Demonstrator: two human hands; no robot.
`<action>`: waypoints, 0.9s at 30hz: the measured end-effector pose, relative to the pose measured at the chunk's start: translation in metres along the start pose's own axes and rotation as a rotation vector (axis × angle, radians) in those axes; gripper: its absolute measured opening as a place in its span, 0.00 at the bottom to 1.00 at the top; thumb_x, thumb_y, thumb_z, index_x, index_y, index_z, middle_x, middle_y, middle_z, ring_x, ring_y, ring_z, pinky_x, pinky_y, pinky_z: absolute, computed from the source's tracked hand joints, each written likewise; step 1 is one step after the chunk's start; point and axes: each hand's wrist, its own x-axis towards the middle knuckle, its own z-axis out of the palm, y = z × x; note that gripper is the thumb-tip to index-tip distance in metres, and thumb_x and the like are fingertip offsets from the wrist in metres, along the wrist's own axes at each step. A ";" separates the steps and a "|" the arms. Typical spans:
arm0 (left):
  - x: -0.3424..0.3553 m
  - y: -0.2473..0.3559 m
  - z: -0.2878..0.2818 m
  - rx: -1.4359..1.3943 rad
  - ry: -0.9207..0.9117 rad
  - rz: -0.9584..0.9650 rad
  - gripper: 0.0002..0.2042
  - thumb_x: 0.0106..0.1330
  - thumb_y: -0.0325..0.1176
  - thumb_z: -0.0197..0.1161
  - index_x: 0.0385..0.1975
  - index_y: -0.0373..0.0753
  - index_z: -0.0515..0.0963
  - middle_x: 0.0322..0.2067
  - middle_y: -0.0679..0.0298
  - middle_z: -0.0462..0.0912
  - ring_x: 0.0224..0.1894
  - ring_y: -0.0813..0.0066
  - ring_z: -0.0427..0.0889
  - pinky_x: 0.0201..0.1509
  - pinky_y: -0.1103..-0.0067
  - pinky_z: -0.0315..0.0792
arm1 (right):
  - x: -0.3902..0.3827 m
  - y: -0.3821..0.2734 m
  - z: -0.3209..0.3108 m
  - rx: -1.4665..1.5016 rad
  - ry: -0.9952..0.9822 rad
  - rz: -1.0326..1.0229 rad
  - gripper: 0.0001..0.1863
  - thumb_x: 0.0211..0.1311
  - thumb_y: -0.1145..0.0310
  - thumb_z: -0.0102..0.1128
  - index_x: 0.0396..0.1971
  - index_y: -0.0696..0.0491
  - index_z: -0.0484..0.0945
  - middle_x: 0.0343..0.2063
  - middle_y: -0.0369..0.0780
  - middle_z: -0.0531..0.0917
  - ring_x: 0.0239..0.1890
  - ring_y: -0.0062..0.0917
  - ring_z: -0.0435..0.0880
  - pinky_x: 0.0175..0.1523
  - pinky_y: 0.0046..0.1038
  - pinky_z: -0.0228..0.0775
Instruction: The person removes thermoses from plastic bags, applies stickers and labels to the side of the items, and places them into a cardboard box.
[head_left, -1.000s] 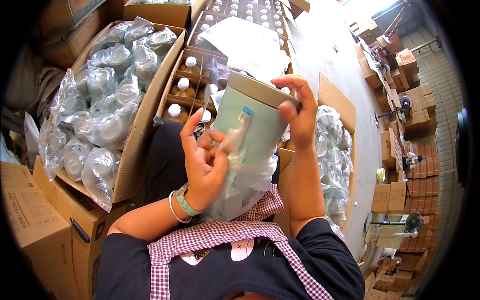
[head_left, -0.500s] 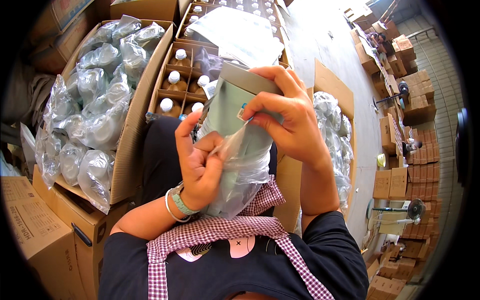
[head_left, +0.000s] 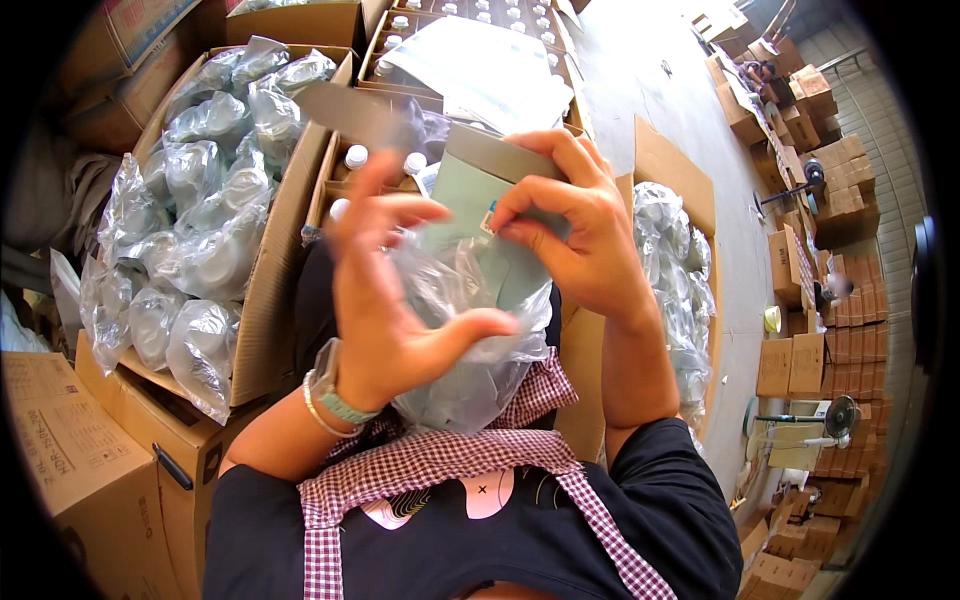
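1. pale green container, its grey rim uppermost, leans at a tilt above a checked apron — lower part inside a clear plastic bag, upper wall bare.
2. right hand, in a narrow pinch, sets thumb and forefinger at the blue-and-white label on the container's wall; its other fingers reach up to the rim.
3. left hand, blurred by motion, spreads beside the container, thumb wide of the fingers and in front of the bag — a blurred grey-brown strip shows just beyond the fingers, and whether the hand holds it cannot be told.
4. to the left, film-wrapped pieces fill an open carton.
5. beyond the container, white-capped bottles stand in a divided carton, partly covered by white sheets.
6. to the right, another carton holds wrapped pieces; across the grey floor, a standing fan is near stacked brown boxes.
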 end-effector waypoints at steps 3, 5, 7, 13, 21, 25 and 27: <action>0.001 0.006 0.020 -0.245 -0.107 -0.196 0.48 0.56 0.28 0.73 0.73 0.35 0.47 0.43 0.54 0.79 0.35 0.71 0.80 0.42 0.76 0.74 | -0.002 0.001 -0.001 0.008 0.013 -0.001 0.09 0.41 0.74 0.71 0.26 0.48 0.86 0.50 0.38 0.80 0.52 0.34 0.76 0.59 0.38 0.61; -0.004 -0.002 0.025 -0.397 -0.059 -0.175 0.48 0.58 0.18 0.67 0.75 0.38 0.43 0.33 0.59 0.79 0.32 0.72 0.80 0.41 0.78 0.74 | -0.003 -0.002 -0.003 0.022 0.027 0.000 0.09 0.39 0.75 0.70 0.26 0.49 0.86 0.49 0.40 0.80 0.51 0.35 0.76 0.60 0.37 0.63; -0.022 -0.005 0.019 -0.431 -0.115 -0.102 0.45 0.57 0.16 0.66 0.74 0.35 0.46 0.31 0.59 0.81 0.32 0.72 0.83 0.42 0.78 0.75 | -0.007 -0.005 -0.004 0.041 0.041 0.021 0.10 0.39 0.76 0.70 0.26 0.50 0.86 0.48 0.39 0.80 0.51 0.34 0.76 0.59 0.35 0.64; -0.053 -0.019 -0.029 -0.776 -0.247 -0.317 0.48 0.61 0.36 0.72 0.75 0.34 0.45 0.32 0.63 0.79 0.30 0.77 0.79 0.38 0.81 0.73 | -0.015 0.001 0.001 0.155 0.156 0.179 0.04 0.51 0.76 0.70 0.28 0.51 0.86 0.44 0.35 0.83 0.49 0.25 0.78 0.58 0.32 0.62; 0.022 -0.015 -0.028 -0.544 0.278 -0.215 0.17 0.67 0.24 0.65 0.56 0.33 0.78 0.53 0.63 0.78 0.54 0.75 0.77 0.57 0.79 0.73 | -0.004 -0.004 0.012 0.886 0.498 0.340 0.03 0.62 0.77 0.67 0.34 0.60 0.84 0.33 0.32 0.83 0.31 0.10 0.79 0.35 0.13 0.71; 0.052 0.008 0.005 -0.604 0.076 -0.143 0.19 0.63 0.21 0.67 0.54 0.35 0.79 0.52 0.61 0.79 0.51 0.73 0.79 0.53 0.79 0.75 | -0.005 -0.014 0.008 0.892 0.463 0.479 0.04 0.62 0.74 0.67 0.33 0.59 0.84 0.35 0.35 0.81 0.30 0.10 0.77 0.34 0.13 0.67; 0.060 0.015 0.017 -0.436 0.129 0.013 0.18 0.61 0.20 0.68 0.52 0.38 0.81 0.52 0.59 0.79 0.50 0.70 0.80 0.53 0.76 0.75 | -0.006 -0.008 0.011 0.873 0.487 0.370 0.04 0.60 0.74 0.66 0.32 0.60 0.83 0.34 0.35 0.81 0.32 0.11 0.77 0.36 0.15 0.66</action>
